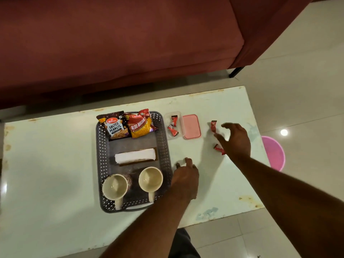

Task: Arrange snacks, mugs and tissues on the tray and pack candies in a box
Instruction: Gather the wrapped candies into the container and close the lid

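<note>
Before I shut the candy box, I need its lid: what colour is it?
The lid is pink, seen in the head view.

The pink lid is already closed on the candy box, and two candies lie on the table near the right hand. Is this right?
Not quite. The head view shows the pink lid off the box, lying on the table just right of it. Two candies do lie on the table near the right hand.

Dim warm light; floor (pixel 284 132) glare; wide-angle distortion.
</note>
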